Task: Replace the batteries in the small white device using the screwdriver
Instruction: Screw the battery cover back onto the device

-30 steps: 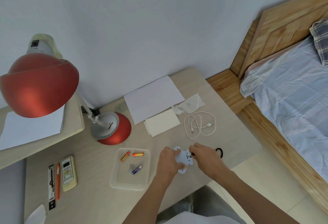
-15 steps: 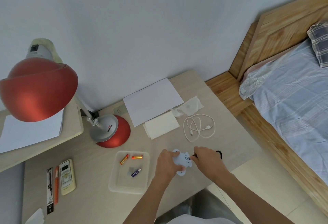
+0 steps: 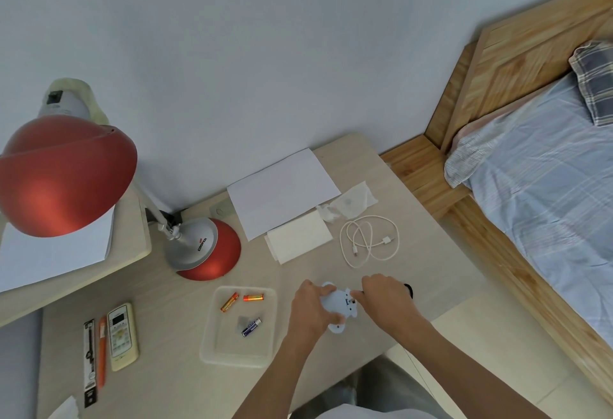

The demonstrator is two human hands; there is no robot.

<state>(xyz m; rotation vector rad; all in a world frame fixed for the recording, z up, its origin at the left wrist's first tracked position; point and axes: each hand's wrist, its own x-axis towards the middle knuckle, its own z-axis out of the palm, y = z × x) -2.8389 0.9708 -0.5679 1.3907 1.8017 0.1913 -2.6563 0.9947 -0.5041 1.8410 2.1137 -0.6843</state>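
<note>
The small white device (image 3: 337, 305) lies on the desk near its front edge, with a small dark opening on its right side. My left hand (image 3: 310, 311) grips its left side and holds it down. My right hand (image 3: 384, 296) is closed around the screwdriver, whose black handle end (image 3: 408, 289) pokes out to the right; its tip meets the device's right side. In a clear plastic tray (image 3: 212, 349) to the left lie two orange batteries (image 3: 242, 300) and a blue one (image 3: 251, 327).
A red desk lamp (image 3: 205, 249) stands at the back left. White papers (image 3: 282, 191), a coiled white cable (image 3: 368, 241) and a plastic bag (image 3: 353, 201) lie behind the hands. A remote (image 3: 122, 335) and pens sit far left. A bed (image 3: 547, 186) is on the right.
The camera view has shifted slightly. Both hands stay on the device; the right hand has turned a little at the device's right side.
</note>
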